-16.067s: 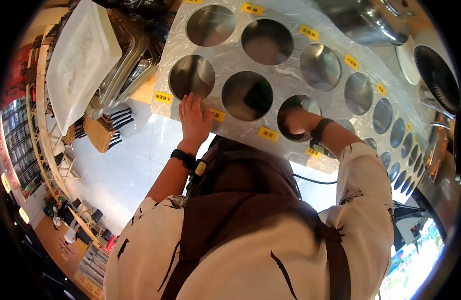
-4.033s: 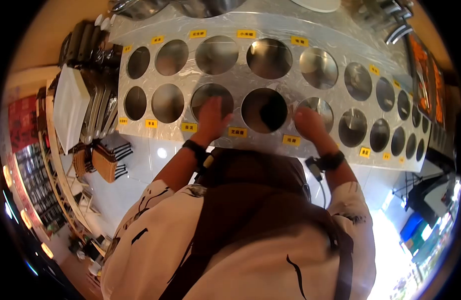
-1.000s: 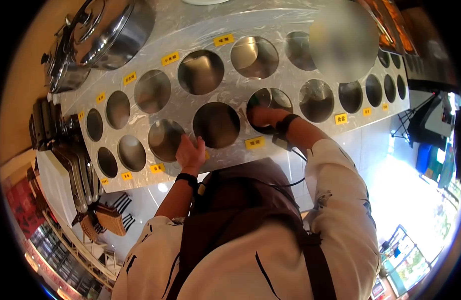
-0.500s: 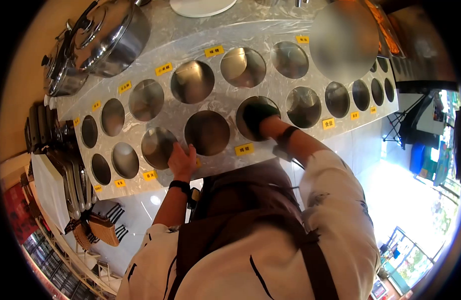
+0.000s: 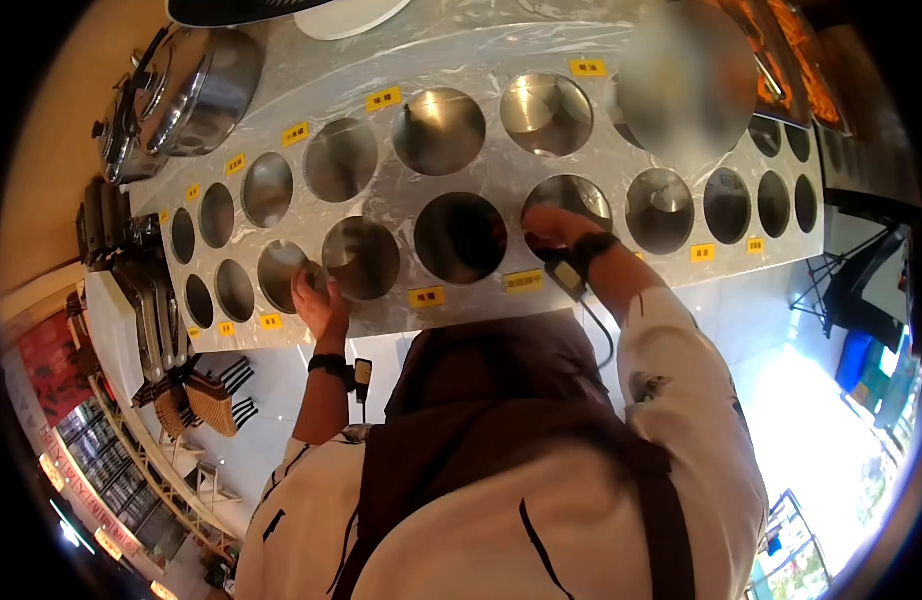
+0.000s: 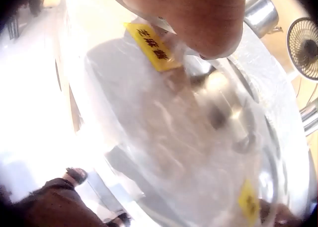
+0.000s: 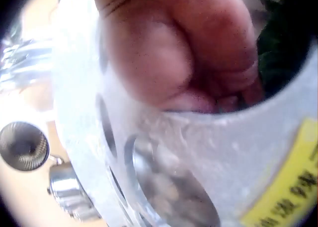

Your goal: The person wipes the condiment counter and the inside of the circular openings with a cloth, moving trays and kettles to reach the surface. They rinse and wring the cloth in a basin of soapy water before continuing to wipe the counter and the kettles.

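Note:
In the head view a long marble-patterned counter (image 5: 381, 310) under clear plastic film has two rows of round holes and yellow labels. My left hand (image 5: 321, 305) rests near the front edge, fingers loosely spread between two front-row holes. A yellow label (image 6: 154, 47) lies beside that hand in the left wrist view. My right hand (image 5: 559, 226) reaches down into a front-row hole right of centre. The right wrist view shows its fingers bent below the rim, fingertips hidden. Dark green crumpled material (image 7: 285, 53) is beside them; I cannot tell whether the fingers hold it.
Lidded steel pots (image 5: 206, 90) stand at the back left, near a white round plate (image 5: 351, 18). Trays of orange food (image 5: 806, 70) are at the back right. Stacked trays (image 5: 146, 310) stand left of the counter. A blurred round patch covers some back-row holes.
The head view has turned, so the counter sits differently. My right hand has moved one hole to the right along the front row. The left hand stays between the same two holes.

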### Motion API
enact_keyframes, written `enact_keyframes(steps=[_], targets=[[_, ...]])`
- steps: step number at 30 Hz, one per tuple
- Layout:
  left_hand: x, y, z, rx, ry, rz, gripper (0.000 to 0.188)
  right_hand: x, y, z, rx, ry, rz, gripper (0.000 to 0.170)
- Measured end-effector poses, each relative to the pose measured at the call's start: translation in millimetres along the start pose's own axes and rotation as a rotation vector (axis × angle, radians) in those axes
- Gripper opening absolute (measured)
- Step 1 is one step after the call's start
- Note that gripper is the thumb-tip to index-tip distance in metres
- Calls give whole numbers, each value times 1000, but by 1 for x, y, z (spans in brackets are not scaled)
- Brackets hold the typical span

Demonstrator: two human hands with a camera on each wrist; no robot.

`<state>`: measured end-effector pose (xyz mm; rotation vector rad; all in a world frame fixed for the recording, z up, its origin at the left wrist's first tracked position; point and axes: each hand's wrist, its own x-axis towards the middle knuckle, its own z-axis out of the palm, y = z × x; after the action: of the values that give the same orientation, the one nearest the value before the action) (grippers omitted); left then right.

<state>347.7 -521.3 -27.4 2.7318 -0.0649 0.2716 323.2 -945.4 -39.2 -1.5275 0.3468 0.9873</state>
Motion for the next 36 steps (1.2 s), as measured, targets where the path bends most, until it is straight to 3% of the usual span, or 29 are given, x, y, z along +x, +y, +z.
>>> enact_keyframes(steps=[2, 3, 5, 6, 8, 9, 12, 16, 18, 20, 21, 23, 24, 26, 27, 32, 36], targets=[[-10, 16, 2, 26, 26, 12, 47, 71, 75, -12, 48, -56, 201, 32], [-15, 25, 3, 35, 55, 26, 46, 55, 64, -16, 46, -71, 198, 32], [-26, 60, 9, -2, 2, -28, 45, 6, 16, -23, -433, -154, 77, 37], [-36, 79, 7, -45, -53, -80, 45, 2, 22, -33, -439, -175, 63, 37], [-42, 91, 13, -55, -55, -61, 44, 1, 32, -57, -1000, -87, -96, 36], [-46, 98, 17, -78, -67, -58, 44, 2, 35, -61, -1216, -43, -113, 36], [-53, 117, 22, -70, -84, -74, 43, -5, 41, -46, -1432, -79, 40, 35], [-63, 124, 26, -116, -157, -135, 45, -6, 40, -37, -1380, -305, 99, 36], [-63, 125, 27, 59, -251, -80, 51, -3, 43, -36, -1361, -354, 86, 36], [-63, 125, 31, 102, -267, -77, 52, -2, 48, -40, -1105, -258, -93, 36], [-63, 123, 33, 157, -299, -42, 53, 2, 51, -38, -1109, -265, -93, 36], [-61, 118, 34, 209, -334, -6, 53, 1, 46, -34, -1060, -273, -607, 30], [-61, 116, 33, 195, -349, 20, 53, 4, 43, -29, -1066, -272, -602, 30], [-58, 119, 32, 173, -362, 44, 53, 10, 27, -15, -1482, -245, -762, 28], [-58, 120, 30, 158, -364, 49, 53, 31, 48, -10, -1447, -224, -847, 29], [-57, 120, 28, 138, -369, 82, 52, 49, 50, -16, -1373, -140, -698, 34], [-53, 122, 25, 155, -422, 74, 53, 70, 28, -25, -1311, 115, -731, 38]])
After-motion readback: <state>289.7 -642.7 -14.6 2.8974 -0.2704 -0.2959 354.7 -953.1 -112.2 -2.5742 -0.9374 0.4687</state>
